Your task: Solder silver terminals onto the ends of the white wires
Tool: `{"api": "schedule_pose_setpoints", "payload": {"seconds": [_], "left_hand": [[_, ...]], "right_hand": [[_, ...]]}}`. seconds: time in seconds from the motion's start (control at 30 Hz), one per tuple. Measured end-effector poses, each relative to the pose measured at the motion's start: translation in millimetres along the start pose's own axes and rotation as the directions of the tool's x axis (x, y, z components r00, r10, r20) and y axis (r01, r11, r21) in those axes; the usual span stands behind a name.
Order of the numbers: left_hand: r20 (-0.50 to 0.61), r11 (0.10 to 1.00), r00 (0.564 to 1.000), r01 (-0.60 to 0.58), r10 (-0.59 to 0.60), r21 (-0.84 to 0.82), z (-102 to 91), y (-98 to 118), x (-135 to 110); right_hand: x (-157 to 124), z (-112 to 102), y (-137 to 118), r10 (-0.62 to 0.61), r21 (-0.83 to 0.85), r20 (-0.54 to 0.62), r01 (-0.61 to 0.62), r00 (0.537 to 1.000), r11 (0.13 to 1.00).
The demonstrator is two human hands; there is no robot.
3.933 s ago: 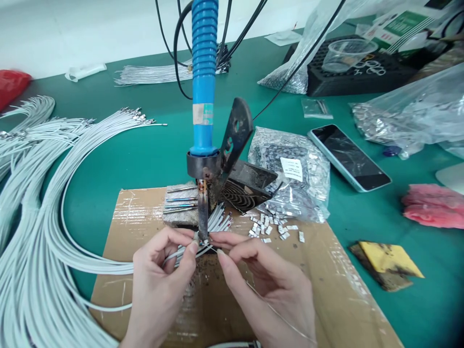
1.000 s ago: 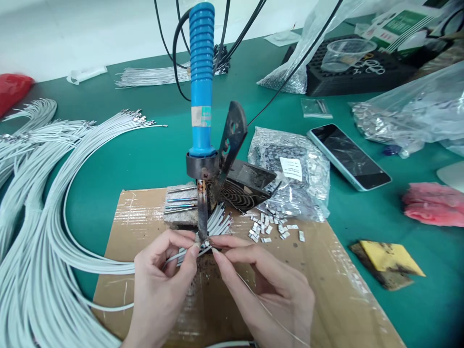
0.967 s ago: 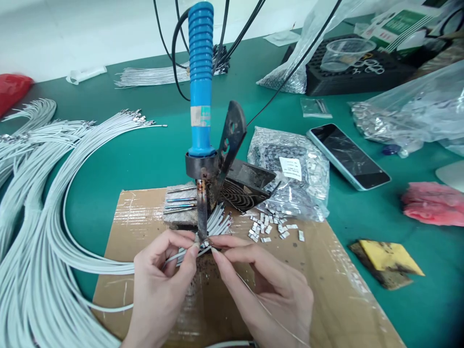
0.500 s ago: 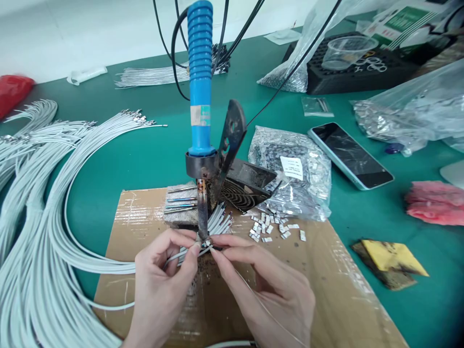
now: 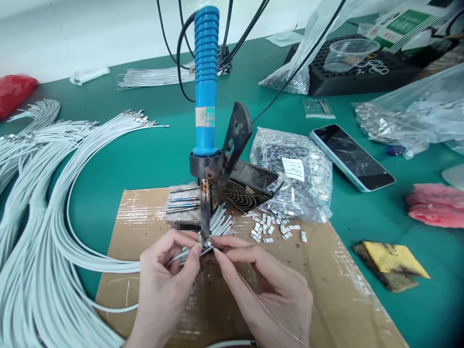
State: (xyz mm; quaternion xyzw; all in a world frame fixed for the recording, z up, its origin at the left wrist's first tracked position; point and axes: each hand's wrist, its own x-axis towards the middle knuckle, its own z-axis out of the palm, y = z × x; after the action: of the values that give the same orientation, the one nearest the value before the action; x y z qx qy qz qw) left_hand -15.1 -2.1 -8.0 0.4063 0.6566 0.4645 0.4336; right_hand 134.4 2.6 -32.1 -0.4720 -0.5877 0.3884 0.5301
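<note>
A soldering iron (image 5: 206, 82) with a ribbed blue handle stands tip down in a dark metal stand (image 5: 236, 128). Close under its tip, my left hand (image 5: 168, 285) pinches a white cable (image 5: 177, 257) between thumb and forefinger. A small shiny metal piece (image 5: 208, 244) shows at the cable's end, partly covered by my fingertips. From the other side my right hand (image 5: 271, 285) is closed on a thin solder wire (image 5: 266, 309), which trails down across the palm. Its fingertips meet the tip area; exact contact is hard to see. More white cable ends (image 5: 222, 220) fan out behind the tip.
A cardboard sheet (image 5: 326, 299) lies under my hands. Loose metal clips (image 5: 266, 227) lie at the right, before a plastic bag (image 5: 293, 169) and a phone (image 5: 353, 157). Bundled white cables (image 5: 54, 232) fill the left side. A stained yellow sponge (image 5: 395, 258) is far right.
The whole view has shifted slightly to the right. Both hands keep the same pinch at the iron's tip, with barely any movement.
</note>
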Motion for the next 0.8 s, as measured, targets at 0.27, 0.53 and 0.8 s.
{"api": "schedule_pose_setpoints", "payload": {"seconds": [0.27,0.53,0.8], "left_hand": [[-0.056,0.997,0.997,0.044,-0.048,-0.058,3.6,2,-10],[0.001,0.993,0.994,0.110,-0.110,-0.033,1.1,-13,-38],[0.237,0.918,0.945,-0.286,0.223,0.274,-21.5,-58,-72]], "right_hand": [[-1,-29,3,0.237,0.061,-0.272,-0.229,0.933,0.971],[3,-108,39,0.425,0.299,-0.491,-0.311,0.760,0.902],[-19,-93,45,0.415,0.153,-0.328,-0.386,0.849,0.910]]}}
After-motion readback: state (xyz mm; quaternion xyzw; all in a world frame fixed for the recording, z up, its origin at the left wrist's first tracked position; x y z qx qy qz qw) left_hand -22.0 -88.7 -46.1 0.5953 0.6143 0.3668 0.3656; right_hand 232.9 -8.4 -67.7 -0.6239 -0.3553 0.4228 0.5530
